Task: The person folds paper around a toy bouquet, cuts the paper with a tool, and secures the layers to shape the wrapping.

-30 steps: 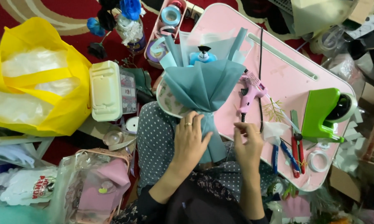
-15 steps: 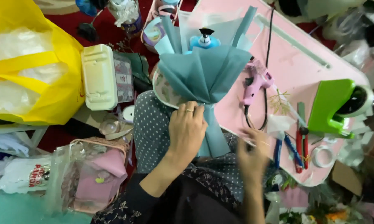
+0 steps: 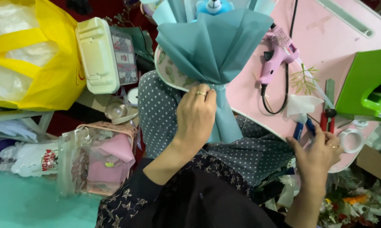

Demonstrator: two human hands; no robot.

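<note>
Two bare hands work over a pink worktop [image 3: 325, 42] seen from above. Left hand [image 3: 195, 115] wraps its fingers tightly around the gathered neck of a teal paper bouquet wrap [image 3: 216, 46], which fans open above the grip and lies across the worktop's near edge and a dotted grey cloth [image 3: 156, 109]. Right hand [image 3: 316, 156] rests at the worktop's edge, fingers curled beside blue-handled pliers [image 3: 302, 126] and a tape roll [image 3: 351, 141]; whether they pinch anything cannot be told. A pink glue gun [image 3: 277, 55] lies just right of the wrap.

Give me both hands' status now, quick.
Left hand: closed around the neck of the teal paper bouquet.
Right hand: fingers reaching among the tools at the pink table edge; whether it holds anything cannot be told.
</note>
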